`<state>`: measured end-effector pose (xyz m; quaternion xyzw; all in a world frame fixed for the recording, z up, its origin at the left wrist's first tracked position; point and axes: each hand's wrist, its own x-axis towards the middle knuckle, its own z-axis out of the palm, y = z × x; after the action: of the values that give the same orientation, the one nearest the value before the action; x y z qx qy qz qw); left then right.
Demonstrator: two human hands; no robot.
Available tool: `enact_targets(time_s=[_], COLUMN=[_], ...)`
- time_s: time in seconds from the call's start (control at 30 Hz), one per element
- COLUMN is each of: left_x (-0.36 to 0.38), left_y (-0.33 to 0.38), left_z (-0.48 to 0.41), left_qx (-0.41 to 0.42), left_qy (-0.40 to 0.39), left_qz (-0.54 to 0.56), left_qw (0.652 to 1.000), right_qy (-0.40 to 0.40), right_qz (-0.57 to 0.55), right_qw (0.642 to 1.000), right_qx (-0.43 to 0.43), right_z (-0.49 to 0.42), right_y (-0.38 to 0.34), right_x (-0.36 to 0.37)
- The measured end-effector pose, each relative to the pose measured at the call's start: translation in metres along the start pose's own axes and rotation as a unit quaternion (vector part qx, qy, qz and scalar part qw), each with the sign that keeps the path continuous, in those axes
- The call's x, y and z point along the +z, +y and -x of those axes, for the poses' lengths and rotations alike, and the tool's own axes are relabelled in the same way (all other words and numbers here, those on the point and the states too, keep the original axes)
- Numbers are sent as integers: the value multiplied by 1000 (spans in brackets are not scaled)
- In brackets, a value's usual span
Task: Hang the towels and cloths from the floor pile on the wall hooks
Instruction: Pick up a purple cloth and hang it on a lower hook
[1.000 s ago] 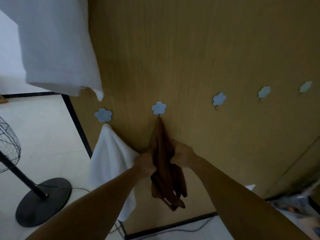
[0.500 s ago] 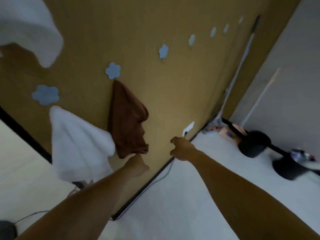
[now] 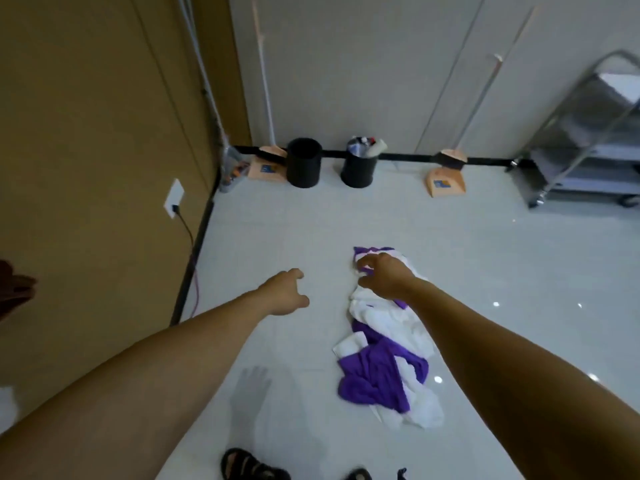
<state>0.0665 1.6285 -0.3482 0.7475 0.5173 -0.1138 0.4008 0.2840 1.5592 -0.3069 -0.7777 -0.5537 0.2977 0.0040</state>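
Note:
A pile of white and purple cloths [image 3: 388, 348] lies on the pale tiled floor to the right of centre. My right hand [image 3: 384, 275] hovers over the far end of the pile with fingers loosely curled and holds nothing. Off to the pile's left, my left hand [image 3: 285, 292] hangs over bare floor, fingers relaxed and empty. A corner of the brown cloth [image 3: 14, 289] shows at the left edge against the wooden wall [image 3: 86, 133]. No wall hooks are in view.
Two black bins [image 3: 304, 162] [image 3: 358, 164] and two orange dustpans [image 3: 445, 180] stand along the far white wall. A metal trolley [image 3: 585, 140] is at the far right. A wall socket [image 3: 174, 203] with a cable sits low on the wooden wall. Black sandals [image 3: 249, 467] show at the bottom.
Both hands let go of the brown cloth, which hangs on its hook. The view swung right and down from the wall to the floor pile, and both hands now reach toward it.

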Motion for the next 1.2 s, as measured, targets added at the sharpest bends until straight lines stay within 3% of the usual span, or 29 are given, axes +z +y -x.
enact_targets(time_s=[0.2,0.63,0.97,1.2], left_x=[96,224,399,500], left_y=[74,55,-18,-58], left_z=[-34,-208,-380,-470], left_qx=[49,23,-7,1], left_qy=[-68,-163,-174,-170], left_qz=[-65,-106,-79,-54], left_qw=[994,981,982,984], right_qy=[-1,-38,-67,-64], right_qz=[-55,-154,-126,-37], right_qw=[995,952,954,964], right_qx=[80,261,264,257], right_z=[24,-70,-216,-288], right_y=[118,254,365,425], right_x=[31,173,379,498])
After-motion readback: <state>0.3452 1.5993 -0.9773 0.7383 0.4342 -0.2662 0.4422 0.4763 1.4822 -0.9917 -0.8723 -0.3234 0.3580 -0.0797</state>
